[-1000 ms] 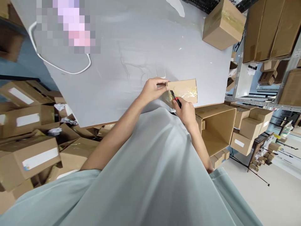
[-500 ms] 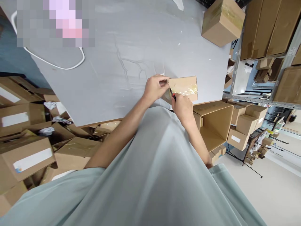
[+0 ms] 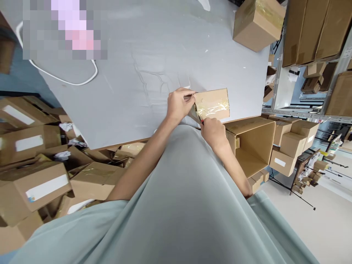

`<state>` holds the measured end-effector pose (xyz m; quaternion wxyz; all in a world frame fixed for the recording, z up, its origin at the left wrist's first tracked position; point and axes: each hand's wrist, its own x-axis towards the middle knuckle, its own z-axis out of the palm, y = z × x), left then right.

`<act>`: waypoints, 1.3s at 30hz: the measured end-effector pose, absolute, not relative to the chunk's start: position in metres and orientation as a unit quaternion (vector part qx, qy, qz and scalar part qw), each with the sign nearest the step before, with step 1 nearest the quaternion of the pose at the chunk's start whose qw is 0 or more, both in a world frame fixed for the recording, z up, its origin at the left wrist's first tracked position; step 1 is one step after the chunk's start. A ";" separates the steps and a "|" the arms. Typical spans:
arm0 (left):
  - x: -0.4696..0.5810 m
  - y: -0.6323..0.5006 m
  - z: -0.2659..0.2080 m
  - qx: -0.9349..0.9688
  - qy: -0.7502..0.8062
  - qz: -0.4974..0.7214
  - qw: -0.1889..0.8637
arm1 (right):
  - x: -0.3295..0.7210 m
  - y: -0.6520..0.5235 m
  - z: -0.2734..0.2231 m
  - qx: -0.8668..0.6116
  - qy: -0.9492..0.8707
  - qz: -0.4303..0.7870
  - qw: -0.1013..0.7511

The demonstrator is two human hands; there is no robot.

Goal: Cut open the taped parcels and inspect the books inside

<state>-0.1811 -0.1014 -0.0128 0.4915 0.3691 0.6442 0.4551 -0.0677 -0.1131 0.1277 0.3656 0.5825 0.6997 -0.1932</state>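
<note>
A small cardboard box (image 3: pixel 210 99) with shiny clear tape on its top lies near the table's front edge. My left hand (image 3: pixel 178 104) is closed on the box's far left corner, with thumb and fingers pinched together there. Wrapped in the fist of my right hand (image 3: pixel 213 132) is a utility knife (image 3: pixel 202 121); only a bit of red and black shows beyond the fingers. Its tip is at the box's near left edge, and I cannot tell how deep the blade sits.
A grey table (image 3: pixel 118 110) bears another taped box (image 3: pixel 258 25) at the back right and a white cable (image 3: pixel 74 83) at the left. An open carton (image 3: pixel 251 146) stands against the front edge at right. Piled boxes (image 3: pixel 45 183) fill the floor at left; shelving (image 3: pixel 276 80) is at right.
My right hand has drawn the knife toward my body along the box's left edge. My left hand keeps its hold on the corner. The whole view has shifted slightly.
</note>
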 end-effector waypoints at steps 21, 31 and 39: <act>-0.097 -0.054 0.021 0.562 0.648 0.352 0.376 | 0.089 -0.082 0.119 0.723 0.646 -0.220 0.112; -0.092 -0.045 0.001 0.523 0.678 0.327 0.400 | 0.076 -0.061 0.103 0.662 0.686 -0.275 0.126; -0.093 -0.044 -0.001 0.519 0.671 0.351 0.397 | 0.058 -0.042 0.103 0.646 0.703 -0.245 0.168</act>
